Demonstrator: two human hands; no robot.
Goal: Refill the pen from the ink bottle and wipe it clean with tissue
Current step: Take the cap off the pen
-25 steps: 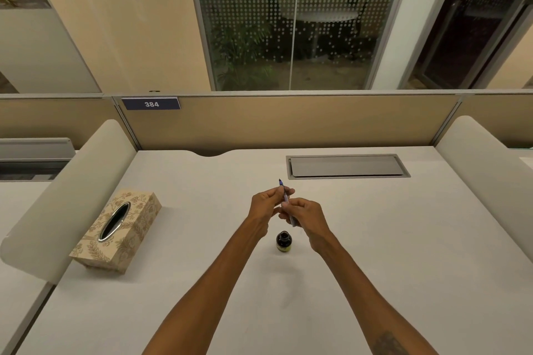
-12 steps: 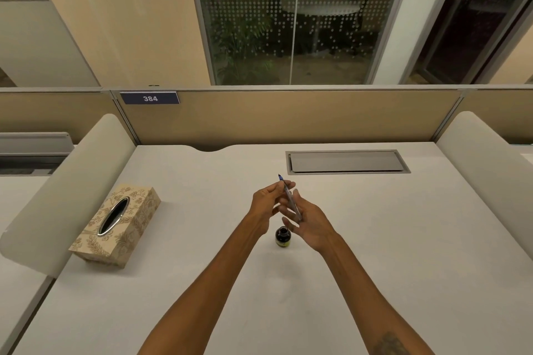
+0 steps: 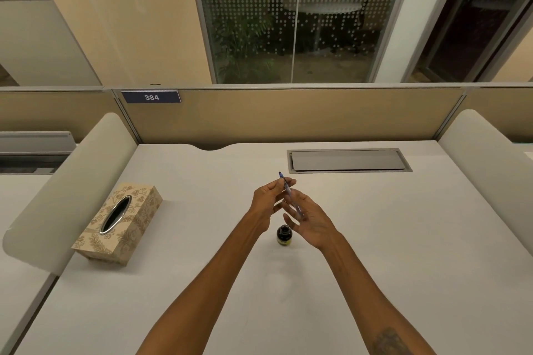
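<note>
The ink bottle (image 3: 284, 235) is standing upright on the table (image 3: 403, 253), near its middle. Just behind and above the bottle, the left hand (image 3: 269, 199) and the right hand (image 3: 310, 219) are meeting over the table, left one to the left, with the pen (image 3: 290, 194) lying tilted between them, its tip pointing away toward the partition (image 3: 288, 115). The tissue box (image 3: 121, 225) is sitting well apart to the left, near the table's left edge. A cable hatch (image 3: 349, 160) is lying in the table behind the hands, to the right.
</note>
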